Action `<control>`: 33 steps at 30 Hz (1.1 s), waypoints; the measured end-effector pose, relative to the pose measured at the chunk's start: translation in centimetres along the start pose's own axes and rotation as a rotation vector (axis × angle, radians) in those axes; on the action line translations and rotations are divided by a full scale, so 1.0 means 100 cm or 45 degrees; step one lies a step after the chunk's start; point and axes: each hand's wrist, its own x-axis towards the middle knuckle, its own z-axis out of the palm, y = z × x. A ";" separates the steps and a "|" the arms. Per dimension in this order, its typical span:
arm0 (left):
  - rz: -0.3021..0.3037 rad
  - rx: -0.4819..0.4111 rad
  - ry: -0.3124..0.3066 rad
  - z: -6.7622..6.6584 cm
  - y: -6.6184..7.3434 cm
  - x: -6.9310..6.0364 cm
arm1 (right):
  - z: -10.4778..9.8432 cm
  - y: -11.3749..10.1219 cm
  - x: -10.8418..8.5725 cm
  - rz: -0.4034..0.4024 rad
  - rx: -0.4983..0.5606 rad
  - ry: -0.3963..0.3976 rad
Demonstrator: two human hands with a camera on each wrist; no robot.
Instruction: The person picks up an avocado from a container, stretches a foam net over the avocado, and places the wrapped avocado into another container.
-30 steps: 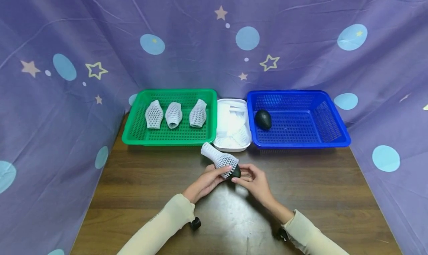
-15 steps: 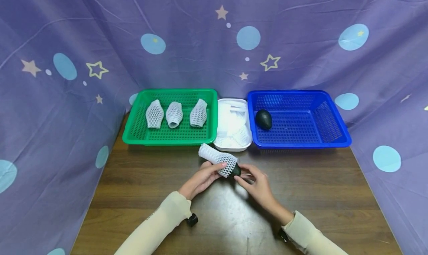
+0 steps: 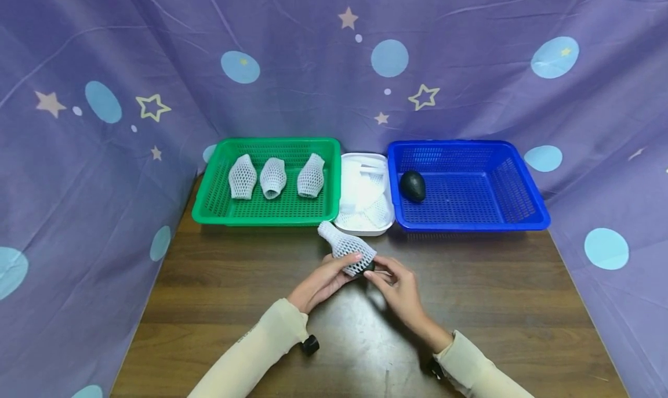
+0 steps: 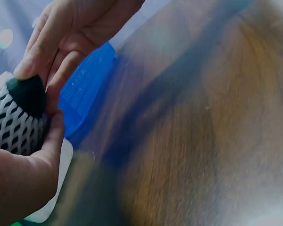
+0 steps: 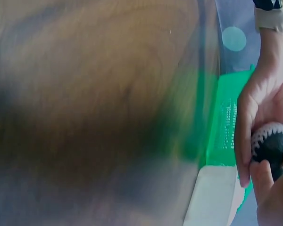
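Observation:
In the head view, a white foam net sleeve covers most of a dark avocado, held above the table in front of the baskets. My left hand grips the sleeved avocado, thumb on top and fingers beneath. At the sleeve's mouth my right hand pinches the bare end with thumb and fingers. The left wrist view gives the dark avocado end poking out of the netting. Seen from the right wrist, the avocado tip is ringed by the net's edge, partly behind my right fingers.
A green basket at the back left contains 3 net-wrapped items. Right of it stands a white tray with white foam sleeves. A blue basket at the back right has one bare avocado. Patterned purple cloth hangs behind.
The sleeve has come further over the avocado, so less of its dark end shows. The sleeve's far tip dipped left, then swung back up and right. Both hands keep their hold.

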 end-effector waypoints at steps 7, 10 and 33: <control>0.059 -0.024 0.087 0.015 -0.004 0.004 | 0.011 0.000 0.000 0.040 0.077 0.129; 0.123 -0.010 0.117 0.018 0.000 0.004 | 0.014 0.000 0.002 0.059 0.095 0.154; 0.087 -0.045 0.102 0.009 -0.009 0.003 | 0.015 -0.019 0.001 -0.136 -0.274 0.215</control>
